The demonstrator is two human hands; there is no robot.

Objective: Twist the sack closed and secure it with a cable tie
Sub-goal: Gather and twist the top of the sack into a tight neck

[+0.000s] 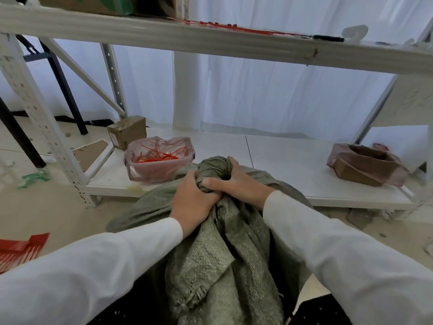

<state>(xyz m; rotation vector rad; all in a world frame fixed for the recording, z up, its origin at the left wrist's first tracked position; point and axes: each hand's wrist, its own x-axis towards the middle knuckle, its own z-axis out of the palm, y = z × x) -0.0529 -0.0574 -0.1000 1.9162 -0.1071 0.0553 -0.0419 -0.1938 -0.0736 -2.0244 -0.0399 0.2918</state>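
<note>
A grey-green woven sack [225,256] stands in front of me, its mouth gathered into a twisted neck [210,170]. My left hand [192,198] grips the neck from the left, low down. My right hand [236,181] wraps the neck from the right, thumb pressed across the front. Red cable ties [157,157] lie in a pink-lined bin [161,171] on the low shelf, just behind and left of the sack. More red cable ties [225,28] lie on the upper shelf. Neither hand holds a tie.
A white metal rack has a low shelf [281,165] and an upper shelf [210,42] overhead. A pink-lined cardboard box [365,165] sits at right, a small taped box [127,131] behind the bin. A red packet [21,249] lies on the floor at left.
</note>
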